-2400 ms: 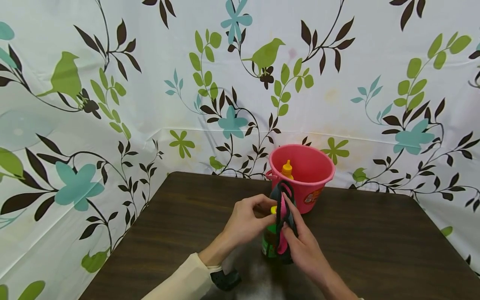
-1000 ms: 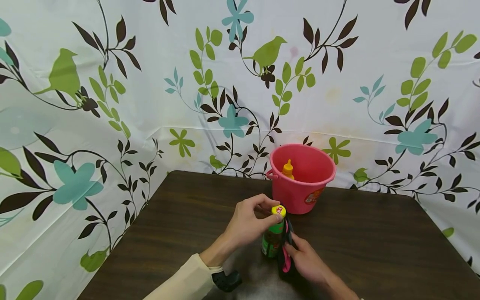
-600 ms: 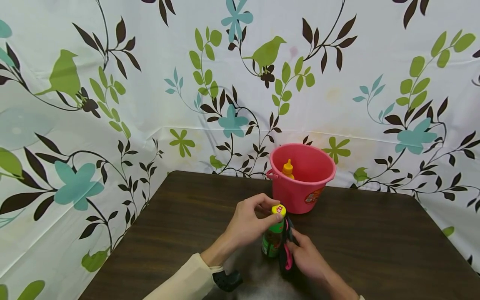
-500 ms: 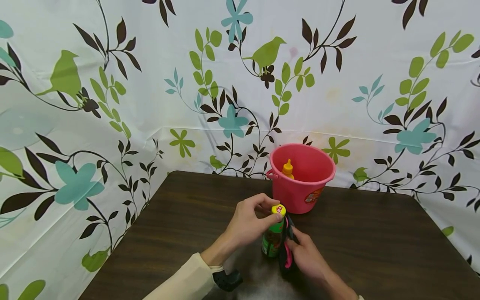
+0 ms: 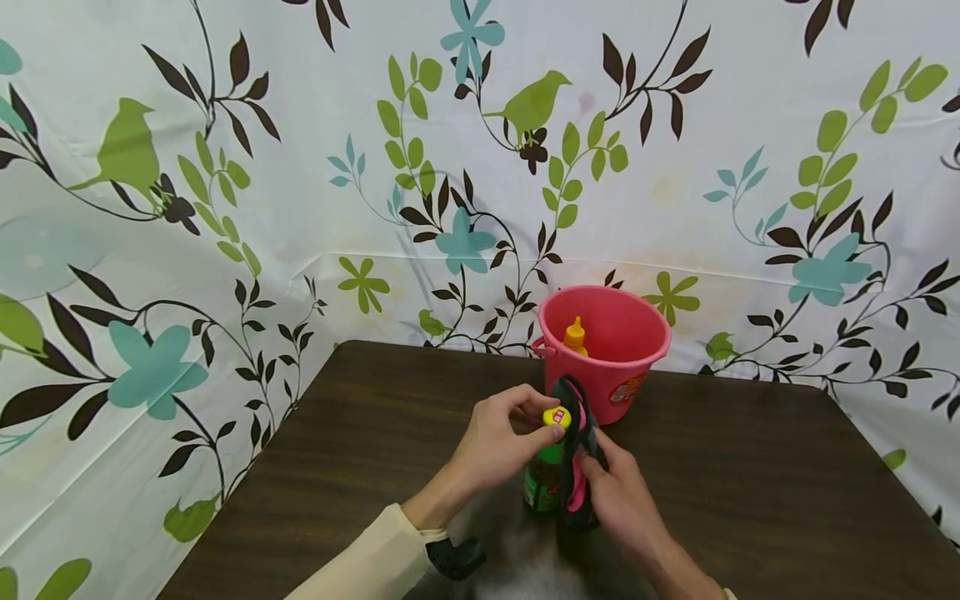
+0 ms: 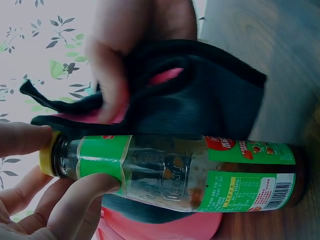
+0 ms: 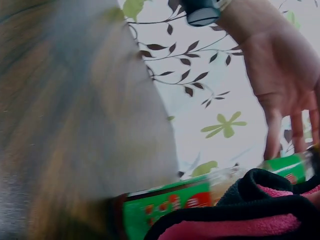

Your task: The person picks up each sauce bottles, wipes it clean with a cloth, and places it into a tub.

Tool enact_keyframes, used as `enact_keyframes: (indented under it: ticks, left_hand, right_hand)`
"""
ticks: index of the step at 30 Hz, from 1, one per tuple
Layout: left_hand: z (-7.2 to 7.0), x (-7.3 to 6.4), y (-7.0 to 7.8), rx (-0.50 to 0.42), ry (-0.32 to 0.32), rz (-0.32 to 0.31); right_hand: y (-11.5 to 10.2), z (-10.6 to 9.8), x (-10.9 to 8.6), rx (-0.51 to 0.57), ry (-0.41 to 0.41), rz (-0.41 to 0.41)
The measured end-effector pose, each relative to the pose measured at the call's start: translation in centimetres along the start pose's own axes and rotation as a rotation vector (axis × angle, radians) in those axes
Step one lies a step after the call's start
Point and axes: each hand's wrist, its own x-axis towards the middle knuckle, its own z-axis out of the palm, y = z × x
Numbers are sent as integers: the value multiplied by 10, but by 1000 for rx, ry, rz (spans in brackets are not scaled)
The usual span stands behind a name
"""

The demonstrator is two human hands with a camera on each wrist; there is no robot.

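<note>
A glass bottle (image 5: 542, 485) with green labels and a yellow cap (image 5: 557, 416) stands upright on the table. My left hand (image 5: 491, 442) pinches it at the cap, with thumb and fingers on opposite sides; one finger lies along the neck label in the left wrist view. My right hand (image 5: 621, 492) grips a folded dark grey cloth (image 6: 220, 95) with pink inner faces and black edging. That cloth lies along the bottle's right side, hiding part of the bottle from the head view. Brown remains show inside the glass (image 6: 170, 170).
Just behind the hands is a pink bucket (image 5: 607, 379) with a sticker. A yellow squeeze bottle (image 5: 575, 337) stands inside it. The dark wooden table (image 5: 375, 450) meets a patterned curtain (image 5: 300, 167) at the back and left.
The cloth in my right hand went down along the bottle, then came up again over the last half second, now beside the cap. My left hand has kept its hold.
</note>
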Motion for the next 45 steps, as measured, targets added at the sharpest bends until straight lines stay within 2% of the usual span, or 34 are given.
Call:
enact_keyframes:
  ticks: [9, 17, 26, 31, 45]
  left_hand:
    - [-1, -1, 1, 1, -4, -4]
    - [-3, 0, 2, -6, -10, -8]
    - [-4, 1, 2, 32, -15, -3]
    - [-4, 0, 3, 36, -9, -2]
    - [-2, -2, 2, 29, 16, -7]
  right_hand:
    - [-26, -9, -9, 80, 7, -61]
    - [-39, -18, -14, 82, 50, -151]
    - [-34, -22, -16, 75, 78, -143]
    - [-32, -22, -18, 80, 69, -169]
    - [-29, -21, -17, 95, 79, -164]
